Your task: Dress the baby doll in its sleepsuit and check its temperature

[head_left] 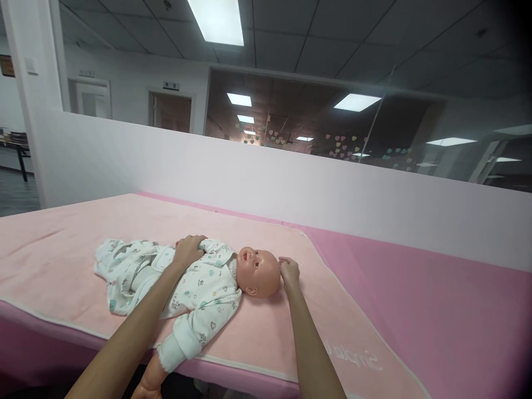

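Note:
A baby doll in a white patterned romper lies on its back on a light pink blanket, head toward the right. My left hand rests on the doll's chest with its fingers curled into the romper's far side. Against the top of the doll's head sits my right hand, fingers bent and touching it. One doll arm hangs over the near edge of the bed.
The blanket covers a darker pink mattress that stretches off to the right. A low white partition wall runs behind the bed, with glass office walls beyond. A dark table stands at the far left.

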Motion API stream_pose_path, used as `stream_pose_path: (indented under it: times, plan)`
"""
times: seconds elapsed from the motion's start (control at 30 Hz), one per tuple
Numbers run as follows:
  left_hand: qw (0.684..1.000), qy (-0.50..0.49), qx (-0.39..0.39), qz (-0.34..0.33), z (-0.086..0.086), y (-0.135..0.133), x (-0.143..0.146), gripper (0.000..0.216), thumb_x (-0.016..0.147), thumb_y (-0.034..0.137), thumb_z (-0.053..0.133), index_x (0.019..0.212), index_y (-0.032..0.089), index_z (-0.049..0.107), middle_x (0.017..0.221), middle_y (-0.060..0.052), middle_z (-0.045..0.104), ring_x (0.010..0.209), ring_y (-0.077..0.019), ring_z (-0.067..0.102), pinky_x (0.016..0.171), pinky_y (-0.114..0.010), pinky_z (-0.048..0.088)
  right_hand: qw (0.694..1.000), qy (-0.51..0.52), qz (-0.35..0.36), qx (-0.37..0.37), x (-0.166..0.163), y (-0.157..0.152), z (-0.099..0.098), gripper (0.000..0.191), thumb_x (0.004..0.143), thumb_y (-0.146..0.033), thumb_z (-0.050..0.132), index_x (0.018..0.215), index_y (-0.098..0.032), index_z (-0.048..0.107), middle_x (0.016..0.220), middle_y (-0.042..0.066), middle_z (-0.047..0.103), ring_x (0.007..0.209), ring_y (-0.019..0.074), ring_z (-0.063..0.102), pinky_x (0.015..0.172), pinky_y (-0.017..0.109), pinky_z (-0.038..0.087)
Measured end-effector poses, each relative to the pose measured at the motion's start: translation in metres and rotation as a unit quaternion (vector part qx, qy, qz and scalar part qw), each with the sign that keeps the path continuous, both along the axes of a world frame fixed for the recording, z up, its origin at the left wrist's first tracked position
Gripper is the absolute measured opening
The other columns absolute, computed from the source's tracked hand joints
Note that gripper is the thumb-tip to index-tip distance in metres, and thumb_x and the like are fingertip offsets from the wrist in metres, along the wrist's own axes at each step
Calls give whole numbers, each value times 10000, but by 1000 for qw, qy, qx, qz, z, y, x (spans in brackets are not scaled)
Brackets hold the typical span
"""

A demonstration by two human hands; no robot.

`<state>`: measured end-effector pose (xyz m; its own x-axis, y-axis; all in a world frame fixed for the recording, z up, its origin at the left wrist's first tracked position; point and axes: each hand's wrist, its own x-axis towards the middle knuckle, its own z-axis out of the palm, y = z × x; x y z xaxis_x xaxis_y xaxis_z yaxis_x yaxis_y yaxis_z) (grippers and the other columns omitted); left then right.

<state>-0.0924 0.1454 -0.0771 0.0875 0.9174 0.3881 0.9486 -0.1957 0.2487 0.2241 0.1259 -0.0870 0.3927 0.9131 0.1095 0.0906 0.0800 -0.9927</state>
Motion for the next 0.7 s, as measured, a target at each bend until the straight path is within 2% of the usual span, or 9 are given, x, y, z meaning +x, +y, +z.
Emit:
stream_pose_path:
  times: [0.07, 0.13, 0.27, 0.37, 0.47, 0.53, 0.6, 0.63, 0.7]
  plan:
    - [1000, -1, 0, 1, 1, 0, 0, 469, 651, 178, 468, 1099, 251, 581, 1036, -48, 651, 1022, -265, 535, 829, -352, 398, 998, -13, -46, 47, 2, 1, 6, 240, 641, -257, 499, 824, -201, 645, 821, 41, 691, 941, 224, 595, 830, 333, 433]
    - [1000, -1, 2, 2, 1, -1, 1, 470, 646, 175, 467, 1094, 251, 586, 1032, -47, 653, 1022, -270, 537, 825, -357, 403, 995, -22, -43, 91, -4, -2, 16, 308, 682, -325, 479, 916, -200, 635, 915, 48, 680, 974, 210, 581, 855, 323, 424]
    - [1000, -4, 9, 2, 3, -3, 1, 479, 630, 159, 461, 1080, 250, 596, 1026, -44, 656, 1025, -272, 539, 823, -362, 410, 984, -57, 110, 132, -26, -15, 35, 330, 668, -416, 568, 878, -182, 669, 915, 54, 686, 910, 208, 604, 837, 310, 440]
    - [1000, -12, 11, -2, 3, -3, 1, 475, 623, 154, 464, 1065, 258, 603, 1020, -40, 658, 1025, -272, 541, 838, -370, 408, 966, -71, 222, 107, -33, -23, 40, 301, 657, -416, 614, 809, -168, 692, 943, 57, 684, 951, 224, 592, 869, 314, 424]
    - [999, -49, 13, -5, 2, -2, 2, 475, 604, 163, 487, 1050, 266, 615, 1020, -33, 659, 1038, -281, 536, 874, -390, 397, 964, -19, 261, 55, -31, -27, 39, 349, 699, -449, 583, 866, -159, 682, 988, 58, 676, 1001, 230, 577, 894, 320, 418]
    - [992, -125, 16, -29, 1, -1, 2, 460, 594, 184, 510, 1030, 268, 628, 1027, -23, 658, 1058, -279, 525, 922, -403, 374, 960, 32, 278, 16, -30, -29, 38, 380, 712, -465, 576, 903, -150, 669, 964, 64, 683, 988, 231, 591, 890, 324, 430]
    - [957, -274, 26, -86, 1, -1, 0, 417, 609, 231, 525, 1011, 236, 636, 1034, -29, 657, 1070, -270, 523, 954, -406, 367, 951, 81, 298, -23, -30, -32, 38, 392, 730, -475, 555, 908, -142, 659, 921, 72, 693, 951, 231, 613, 874, 327, 449]
    - [920, -372, 39, -120, 1, -1, -2, 405, 625, 260, 526, 1013, 206, 630, 1035, -44, 656, 1071, -265, 529, 958, -405, 376, 946, 102, 304, -38, -32, -34, 39, 389, 742, -476, 539, 895, -139, 656, 903, 76, 696, 929, 230, 624, 861, 328, 460]
    - [805, -560, 79, -178, 3, -2, -6, 421, 666, 312, 522, 1050, 155, 592, 1039, -78, 651, 1073, -251, 541, 955, -396, 401, 943, 130, 303, -55, -34, -37, 40, 367, 764, -466, 513, 857, -139, 650, 879, 80, 699, 893, 225, 639, 833, 323, 480]
